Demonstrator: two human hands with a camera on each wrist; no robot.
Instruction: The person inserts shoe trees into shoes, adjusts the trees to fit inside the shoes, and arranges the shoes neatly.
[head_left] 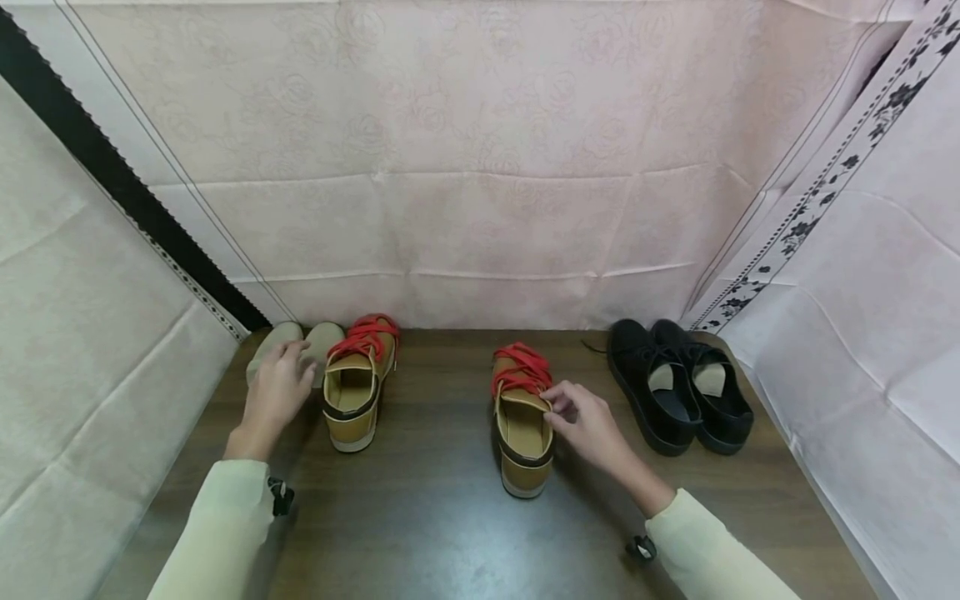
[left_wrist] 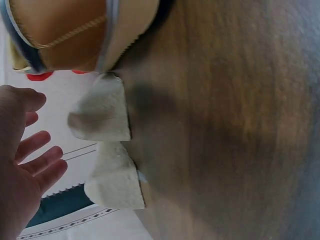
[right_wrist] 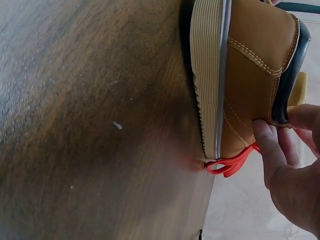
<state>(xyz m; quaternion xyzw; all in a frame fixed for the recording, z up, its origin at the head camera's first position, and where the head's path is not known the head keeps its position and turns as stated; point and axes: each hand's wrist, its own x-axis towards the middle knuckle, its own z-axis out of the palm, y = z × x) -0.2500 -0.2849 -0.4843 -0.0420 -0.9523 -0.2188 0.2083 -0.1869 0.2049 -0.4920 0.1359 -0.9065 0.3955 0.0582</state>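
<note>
A tan shoe with red laces (head_left: 522,442) stands in the middle of the wooden surface, heel toward me. My right hand (head_left: 592,421) pinches its collar at the right side. In the right wrist view the thumb lies at the dark collar and fingertips (right_wrist: 261,131) press the outer side. A matching tan shoe (head_left: 351,429) stands to the left. Beside it are two pale, rounded, wedge-like pieces (left_wrist: 102,112), whose kind I cannot tell. My left hand (head_left: 277,387) hovers over these pieces, fingers loosely bent and holding nothing.
A pair of black shoes (head_left: 656,392) stands side by side at the right, a loose lace end beside them. Pale patterned cloth (head_left: 480,233) covers the wall behind, with more cloth (head_left: 885,333) along both sides of the wooden surface (head_left: 420,517).
</note>
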